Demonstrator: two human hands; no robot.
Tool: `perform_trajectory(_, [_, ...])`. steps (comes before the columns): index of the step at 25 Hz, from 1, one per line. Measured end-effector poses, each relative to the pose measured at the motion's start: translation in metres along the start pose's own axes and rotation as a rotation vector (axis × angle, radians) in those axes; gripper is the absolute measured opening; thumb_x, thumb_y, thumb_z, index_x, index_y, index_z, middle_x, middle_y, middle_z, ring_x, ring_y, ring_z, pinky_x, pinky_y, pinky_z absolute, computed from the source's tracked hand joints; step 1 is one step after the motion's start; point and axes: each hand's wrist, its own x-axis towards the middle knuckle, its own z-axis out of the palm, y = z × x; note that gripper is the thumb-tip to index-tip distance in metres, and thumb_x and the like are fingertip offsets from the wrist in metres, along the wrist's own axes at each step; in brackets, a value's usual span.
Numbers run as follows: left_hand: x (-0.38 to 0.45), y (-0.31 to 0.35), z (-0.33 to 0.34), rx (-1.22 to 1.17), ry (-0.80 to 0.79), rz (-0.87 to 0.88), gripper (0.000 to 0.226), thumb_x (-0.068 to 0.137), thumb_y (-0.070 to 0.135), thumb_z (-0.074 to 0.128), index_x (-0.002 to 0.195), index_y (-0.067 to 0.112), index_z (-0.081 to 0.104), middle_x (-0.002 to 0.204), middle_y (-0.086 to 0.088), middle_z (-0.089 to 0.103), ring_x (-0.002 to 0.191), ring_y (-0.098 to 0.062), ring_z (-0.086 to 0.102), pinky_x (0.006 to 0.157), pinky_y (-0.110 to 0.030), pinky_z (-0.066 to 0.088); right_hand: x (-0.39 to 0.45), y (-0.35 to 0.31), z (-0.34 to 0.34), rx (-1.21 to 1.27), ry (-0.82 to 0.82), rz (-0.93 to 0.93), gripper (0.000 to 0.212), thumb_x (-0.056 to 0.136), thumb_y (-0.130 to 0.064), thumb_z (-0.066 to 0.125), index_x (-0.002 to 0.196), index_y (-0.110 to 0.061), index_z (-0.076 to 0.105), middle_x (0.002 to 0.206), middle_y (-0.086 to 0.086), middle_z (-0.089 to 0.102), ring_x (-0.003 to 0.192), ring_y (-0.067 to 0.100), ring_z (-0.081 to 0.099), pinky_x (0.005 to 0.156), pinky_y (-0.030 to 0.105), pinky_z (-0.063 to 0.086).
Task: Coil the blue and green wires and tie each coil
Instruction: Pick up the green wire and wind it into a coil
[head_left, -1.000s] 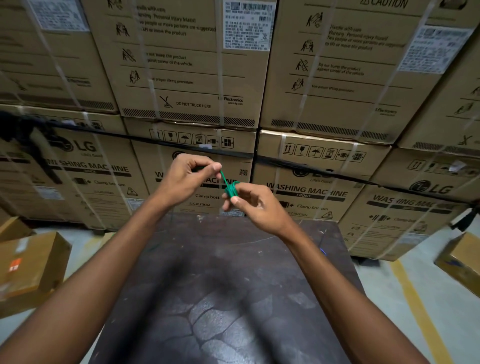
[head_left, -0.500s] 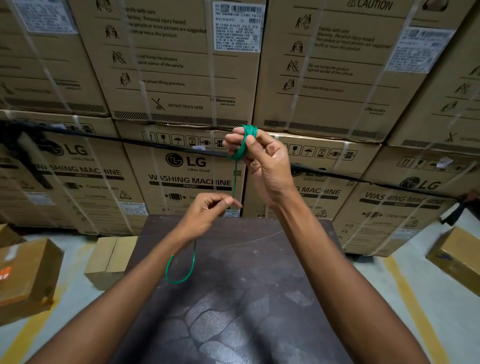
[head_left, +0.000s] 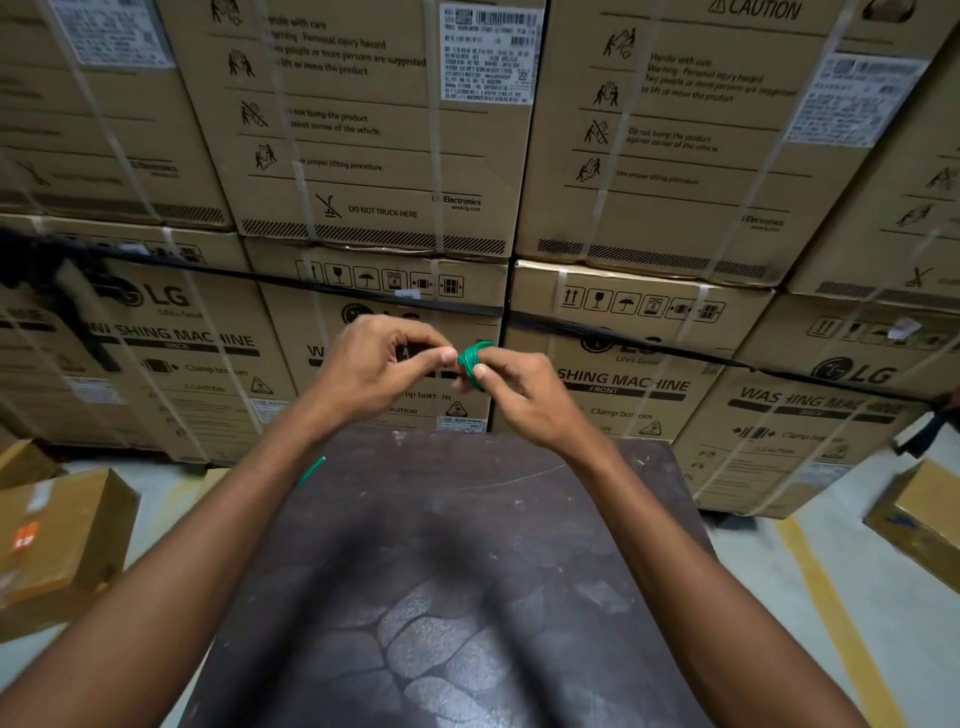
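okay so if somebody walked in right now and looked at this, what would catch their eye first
Probably the bright green wire coil, pinched between the right hand and the left hand, held up above the far edge of the dark table. A loose green wire end pokes out by the left forearm. Behind, stacked washing machine boxes fill the whole background.

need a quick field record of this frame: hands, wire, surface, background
left hand: left hand, fingers curled, pinching at the coil's edge
right hand: right hand, gripping the green coil
green wire: small tight green coil held between both hands above the far edge of the table; a loose green end shows by the left forearm
blue wire: not visible
surface: dark worn table, nothing seen lying on it
background: stacked washing machine cartons, strapped; smaller boxes on the floor
task state: green coil wound, tie not confirmed
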Motion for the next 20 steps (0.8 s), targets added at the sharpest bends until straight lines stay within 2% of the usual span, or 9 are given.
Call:
perform_trajectory(2, [0.009, -0.007, -0.003, -0.122, -0.005, -0.037, 0.007, 0.090, 0.030, 0.076, 0.093, 0.025, 0.080, 0.084, 0.011, 0.077, 0.079, -0.008, 0.072, 0.068, -0.028, 0.056, -0.008, -0.005, 0.005, 0.174, -0.052, 0.041, 0.023, 0.106, -0.011, 0.050, 0.111, -0.003, 0.071, 0.099, 0.006, 0.078, 0.097, 0.018, 0.074, 0.090, 0.042, 0.059])
perform_trajectory(4, [0.014, -0.014, 0.003, -0.329, 0.015, -0.096, 0.005, 0.086, 0.024, 0.077, 0.088, 0.020, 0.078, 0.082, 0.008, 0.077, 0.078, -0.006, 0.070, 0.069, -0.020, 0.053, -0.013, -0.012, 0.006, 0.380, -0.074, 0.068, 0.023, 0.106, -0.003, 0.048, 0.114, 0.007, 0.067, 0.102, 0.019, 0.076, 0.097, 0.025, 0.074, 0.093, 0.039, 0.058])
perform_trajectory(6, [0.011, -0.019, 0.016, -0.540, 0.062, -0.186, 0.003, 0.087, 0.020, 0.074, 0.086, 0.018, 0.077, 0.079, 0.007, 0.076, 0.076, -0.006, 0.067, 0.067, -0.017, 0.050, -0.015, -0.017, 0.004, 0.561, -0.086, 0.057, 0.024, 0.105, 0.000, 0.046, 0.117, 0.012, 0.064, 0.105, 0.024, 0.074, 0.098, 0.031, 0.072, 0.094, 0.042, 0.057])
perform_trajectory(9, [-0.005, -0.031, 0.047, -0.726, 0.088, -0.342, 0.015, 0.094, 0.019, 0.068, 0.086, 0.026, 0.079, 0.069, 0.008, 0.068, 0.060, -0.008, 0.055, 0.051, -0.017, 0.040, -0.010, -0.027, 0.000, 0.765, -0.023, 0.024, 0.026, 0.104, -0.002, 0.048, 0.122, 0.010, 0.062, 0.111, 0.022, 0.073, 0.105, 0.035, 0.070, 0.099, 0.048, 0.055])
perform_trajectory(11, [-0.016, -0.036, 0.066, -0.778, 0.086, -0.430, 0.013, 0.092, 0.030, 0.067, 0.088, 0.026, 0.079, 0.057, 0.011, 0.055, 0.049, -0.006, 0.039, 0.045, -0.019, 0.026, -0.002, -0.033, -0.003, 0.860, 0.102, 0.014, 0.026, 0.105, 0.000, 0.046, 0.124, 0.008, 0.061, 0.111, 0.018, 0.074, 0.106, 0.030, 0.071, 0.099, 0.042, 0.055])
perform_trajectory(13, [-0.022, -0.035, 0.079, -0.742, 0.075, -0.438, 0.016, 0.095, 0.029, 0.065, 0.091, 0.020, 0.078, 0.054, 0.011, 0.050, 0.047, -0.005, 0.034, 0.044, -0.019, 0.023, 0.009, -0.033, -0.004, 0.852, 0.230, -0.006, 0.026, 0.106, 0.001, 0.044, 0.125, 0.007, 0.060, 0.112, 0.017, 0.074, 0.105, 0.027, 0.073, 0.097, 0.037, 0.055])
perform_trajectory(16, [-0.025, -0.025, 0.083, -0.526, -0.016, -0.260, 0.017, 0.100, 0.009, 0.061, 0.098, 0.003, 0.077, 0.058, 0.011, 0.064, 0.051, 0.001, 0.049, 0.053, -0.012, 0.038, 0.021, -0.024, -0.001, 0.705, 0.349, -0.011, 0.025, 0.105, 0.001, 0.047, 0.125, 0.009, 0.060, 0.115, 0.024, 0.072, 0.106, 0.028, 0.074, 0.096, 0.033, 0.055])
perform_trajectory(18, [-0.027, -0.020, 0.075, -0.388, -0.071, -0.173, 0.017, 0.100, 0.012, 0.062, 0.101, 0.009, 0.079, 0.065, 0.008, 0.070, 0.058, -0.001, 0.056, 0.061, -0.015, 0.044, 0.024, -0.012, 0.004, 0.555, 0.377, 0.013, 0.024, 0.104, 0.001, 0.049, 0.124, 0.009, 0.062, 0.114, 0.023, 0.074, 0.107, 0.025, 0.074, 0.097, 0.033, 0.056])
perform_trajectory(20, [-0.028, -0.022, 0.061, -0.233, -0.112, -0.115, 0.017, 0.100, 0.018, 0.064, 0.105, 0.016, 0.080, 0.066, 0.012, 0.069, 0.058, -0.001, 0.059, 0.060, -0.013, 0.042, 0.022, 0.001, 0.006, 0.398, 0.357, 0.047, 0.023, 0.104, -0.001, 0.052, 0.122, 0.003, 0.065, 0.111, 0.016, 0.076, 0.108, 0.019, 0.074, 0.099, 0.038, 0.057])
